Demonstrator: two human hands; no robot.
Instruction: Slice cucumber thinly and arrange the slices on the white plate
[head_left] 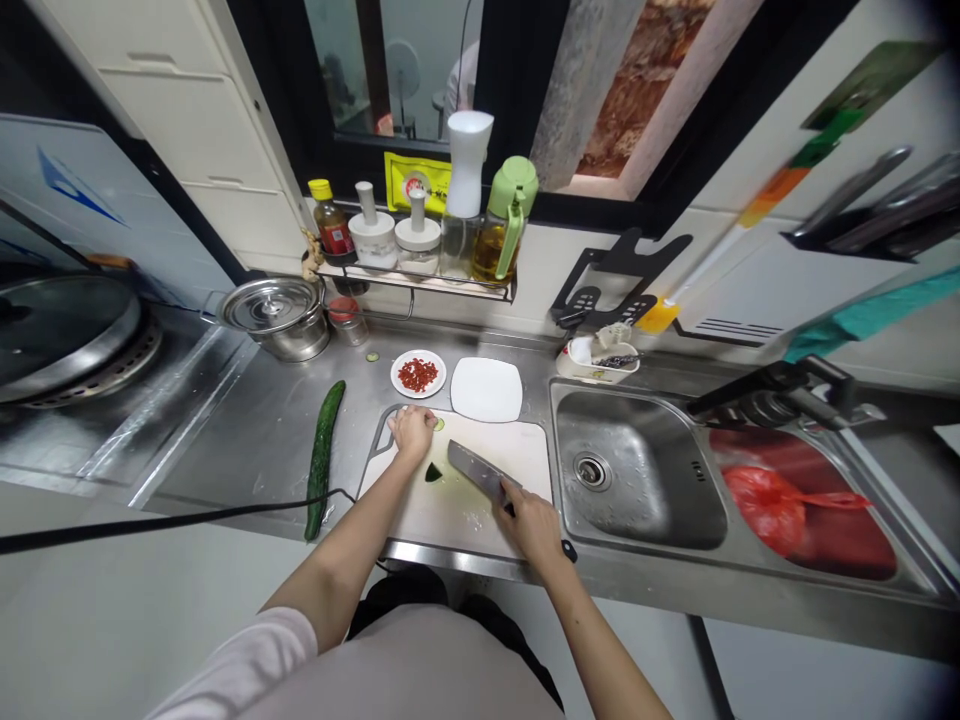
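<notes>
My right hand is closed round the handle of a cleaver, whose blade lies low over the white cutting board. My left hand rests at the board's far left corner, fingers curled over a pale green cucumber piece that mostly hides under them. A small dark green cucumber end lies on the board between my hands. A whole cucumber lies on the steel counter left of the board.
Behind the board stand a small plate of chopped red chilli and a bare white square plate. A sink is to the right, a steel pot and stove to the left. A black cable crosses the counter's front edge.
</notes>
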